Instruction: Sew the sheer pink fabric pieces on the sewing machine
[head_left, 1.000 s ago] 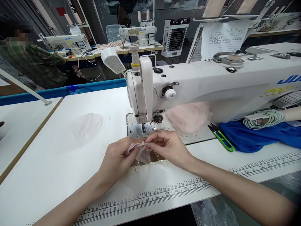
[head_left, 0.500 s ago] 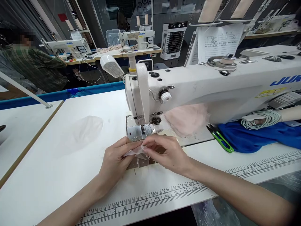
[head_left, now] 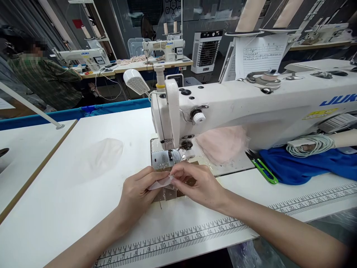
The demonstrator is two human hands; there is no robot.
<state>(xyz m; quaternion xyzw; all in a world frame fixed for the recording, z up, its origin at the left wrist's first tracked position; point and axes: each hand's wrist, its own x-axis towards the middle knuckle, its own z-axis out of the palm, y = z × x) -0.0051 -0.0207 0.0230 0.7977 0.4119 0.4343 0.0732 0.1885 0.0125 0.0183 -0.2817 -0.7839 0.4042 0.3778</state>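
A small piece of sheer pale fabric (head_left: 161, 182) is pinched between my two hands, just in front of the needle plate of a white sewing machine (head_left: 223, 104). My left hand (head_left: 139, 190) grips its left part between thumb and fingers. With thumb and index finger, my right hand (head_left: 196, 182) holds its right end, and the fingertips of both hands nearly meet. Under the machine arm lies a stack of sheer pink fabric (head_left: 223, 143). Another sheer pale piece (head_left: 104, 156) lies flat on the white table (head_left: 92, 208) at the left.
Green thread snips (head_left: 263, 169) and blue cloth (head_left: 295, 165) lie on the right, with a coil of cord (head_left: 309, 145) on the cloth. A printed ruler (head_left: 189, 238) runs along the front edge. A person in a checked shirt (head_left: 52, 80) sits at the back left.
The view has shifted slightly, so the scene sits a little lower. Both hands keep their pinch on the pale fabric, with only a slight change in its folds.
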